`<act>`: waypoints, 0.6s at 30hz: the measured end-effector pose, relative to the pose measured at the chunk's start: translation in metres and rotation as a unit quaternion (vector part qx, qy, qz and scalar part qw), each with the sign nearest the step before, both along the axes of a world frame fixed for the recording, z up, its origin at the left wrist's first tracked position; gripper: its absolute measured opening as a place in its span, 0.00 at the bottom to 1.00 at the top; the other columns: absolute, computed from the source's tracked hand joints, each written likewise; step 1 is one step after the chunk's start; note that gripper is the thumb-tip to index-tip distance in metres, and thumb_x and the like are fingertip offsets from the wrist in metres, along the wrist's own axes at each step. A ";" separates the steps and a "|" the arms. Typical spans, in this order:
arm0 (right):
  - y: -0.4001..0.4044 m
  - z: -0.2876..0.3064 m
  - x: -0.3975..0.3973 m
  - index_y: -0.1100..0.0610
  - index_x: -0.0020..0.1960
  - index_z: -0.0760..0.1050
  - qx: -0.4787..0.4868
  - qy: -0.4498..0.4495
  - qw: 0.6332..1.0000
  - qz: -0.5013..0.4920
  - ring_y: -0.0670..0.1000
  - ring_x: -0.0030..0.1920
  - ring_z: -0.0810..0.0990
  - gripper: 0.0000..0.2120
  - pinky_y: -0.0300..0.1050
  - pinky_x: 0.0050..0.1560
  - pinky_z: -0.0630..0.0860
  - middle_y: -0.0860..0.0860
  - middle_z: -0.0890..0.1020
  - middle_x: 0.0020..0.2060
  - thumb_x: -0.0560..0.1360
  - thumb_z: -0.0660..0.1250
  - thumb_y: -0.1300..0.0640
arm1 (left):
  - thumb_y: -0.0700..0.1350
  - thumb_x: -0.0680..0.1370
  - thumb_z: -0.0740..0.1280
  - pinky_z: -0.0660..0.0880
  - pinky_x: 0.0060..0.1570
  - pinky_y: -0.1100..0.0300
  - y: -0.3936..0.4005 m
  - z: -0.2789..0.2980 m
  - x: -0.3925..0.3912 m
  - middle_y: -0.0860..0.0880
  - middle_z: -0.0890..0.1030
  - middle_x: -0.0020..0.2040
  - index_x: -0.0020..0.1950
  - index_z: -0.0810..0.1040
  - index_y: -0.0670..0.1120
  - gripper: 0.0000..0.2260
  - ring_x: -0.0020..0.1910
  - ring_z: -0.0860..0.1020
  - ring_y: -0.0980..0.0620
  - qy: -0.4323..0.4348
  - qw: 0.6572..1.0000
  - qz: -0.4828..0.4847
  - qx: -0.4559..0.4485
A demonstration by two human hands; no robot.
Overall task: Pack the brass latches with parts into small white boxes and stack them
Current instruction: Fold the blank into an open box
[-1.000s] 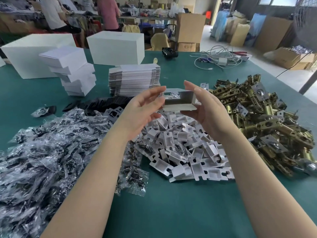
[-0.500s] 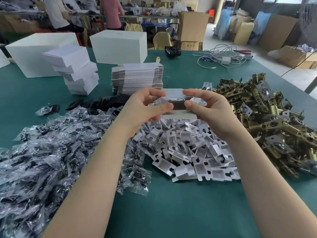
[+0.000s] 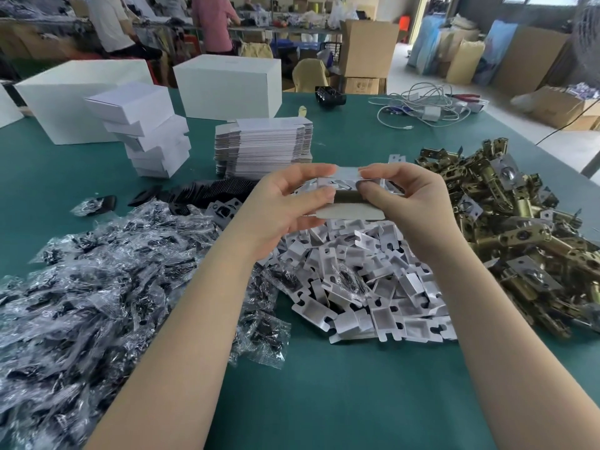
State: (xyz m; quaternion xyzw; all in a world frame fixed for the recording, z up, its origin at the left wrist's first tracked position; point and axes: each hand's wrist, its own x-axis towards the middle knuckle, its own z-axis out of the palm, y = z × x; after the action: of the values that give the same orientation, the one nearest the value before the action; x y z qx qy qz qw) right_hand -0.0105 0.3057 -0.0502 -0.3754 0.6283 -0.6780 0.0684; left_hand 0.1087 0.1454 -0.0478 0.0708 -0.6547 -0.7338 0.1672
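Note:
A small white box (image 3: 349,213) hangs above the middle of the green table, open toward me with its front flap down and a white insert inside. My left hand (image 3: 285,206) pinches its left end and my right hand (image 3: 406,203) pinches its right end, thumbs at the opening. Brass latches (image 3: 519,228) lie heaped on the right. White card inserts (image 3: 367,280) are piled below the box. Clear bags of dark parts (image 3: 97,280) spread over the left. Closed small white boxes (image 3: 146,131) stand stacked at the back left.
A stack of flat unfolded box blanks (image 3: 263,147) sits behind my hands. Two large white cartons (image 3: 227,86) stand at the far edge, with tangled white cables (image 3: 422,108) at the back right. Black flat pieces (image 3: 201,190) lie in a row. People work at benches beyond.
My hands closed in from holding the box with straight fingers to pinching both ends. The box turned so its opening faces me, and the front flap now hangs down.

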 end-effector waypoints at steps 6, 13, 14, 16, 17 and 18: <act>-0.001 0.000 0.003 0.47 0.49 0.83 0.006 -0.004 1.000 0.008 0.47 0.43 0.85 0.04 0.39 0.35 0.79 0.45 0.85 0.46 0.77 0.71 0.55 | 0.41 0.72 0.75 0.80 0.39 0.63 0.002 0.001 -0.002 0.52 0.84 0.46 0.52 0.85 0.51 0.10 0.41 0.84 0.54 0.007 0.999 0.042 -0.004; 0.005 0.001 0.004 0.49 0.47 0.78 0.004 0.013 0.996 0.088 0.49 0.61 0.80 0.16 0.52 0.52 0.82 0.54 0.80 0.62 0.75 0.63 0.70 | 0.40 0.74 0.74 0.80 0.38 0.62 -0.002 0.001 -0.002 0.50 0.83 0.44 0.51 0.85 0.52 0.09 0.42 0.83 0.51 0.033 0.995 0.086 0.038; 0.005 0.001 0.004 0.49 0.45 0.79 0.012 0.013 0.995 0.094 0.48 0.58 0.81 0.16 0.53 0.54 0.81 0.54 0.80 0.62 0.75 0.63 0.70 | 0.39 0.76 0.73 0.80 0.39 0.62 -0.002 0.001 -0.002 0.50 0.84 0.44 0.50 0.85 0.52 0.09 0.42 0.84 0.52 0.036 0.995 0.087 0.042; 0.006 0.000 0.002 0.50 0.45 0.81 0.023 -0.005 0.994 0.102 0.53 0.58 0.83 0.18 0.52 0.57 0.80 0.52 0.79 0.64 0.76 0.63 0.72 | 0.38 0.77 0.72 0.80 0.38 0.62 -0.001 0.001 -0.002 0.50 0.85 0.47 0.49 0.85 0.53 0.09 0.42 0.85 0.50 0.036 0.994 0.090 0.044; 0.007 -0.001 0.002 0.51 0.46 0.81 0.030 -0.008 0.995 0.097 0.60 0.60 0.81 0.18 0.52 0.57 0.79 0.51 0.78 0.65 0.76 0.62 0.73 | 0.38 0.77 0.72 0.80 0.38 0.62 0.000 0.002 -0.002 0.49 0.85 0.49 0.48 0.86 0.53 0.10 0.43 0.85 0.49 0.037 0.994 0.092 0.045; 0.006 -0.002 0.001 0.54 0.48 0.81 0.040 0.004 0.996 0.086 0.65 0.62 0.78 0.15 0.51 0.57 0.79 0.51 0.79 0.64 0.77 0.64 0.72 | 0.38 0.77 0.72 0.80 0.38 0.62 0.001 0.001 -0.002 0.50 0.85 0.49 0.47 0.86 0.54 0.10 0.43 0.85 0.49 0.040 0.994 0.094 0.045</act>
State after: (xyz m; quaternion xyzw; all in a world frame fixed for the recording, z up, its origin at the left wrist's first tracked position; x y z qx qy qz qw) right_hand -0.0093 0.3122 -0.0517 -0.4273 0.6205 -0.6428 0.1388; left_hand 0.1065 0.1459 -0.0464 0.1103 -0.6046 -0.7455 0.2580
